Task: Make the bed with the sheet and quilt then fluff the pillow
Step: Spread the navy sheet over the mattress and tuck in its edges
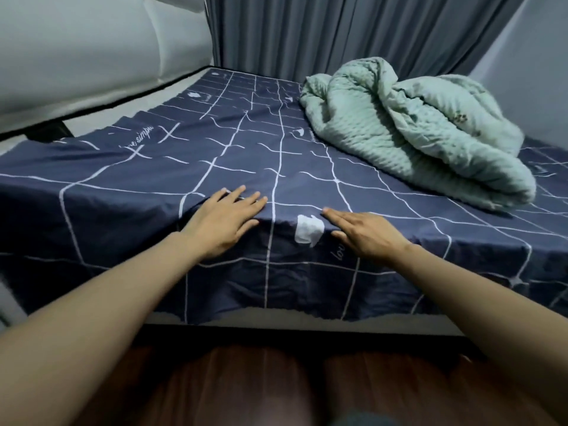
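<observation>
Dim, cool, even light; soft blur, wide-angle bending at edges.

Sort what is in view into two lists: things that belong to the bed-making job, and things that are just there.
Job:
navy sheet, spread over the mattress
green quilt, bunched at the far right
left hand and right hand, flat on the sheet
No pillow in view.

Just there:
grey curtain
white headboard
wooden floor
</observation>
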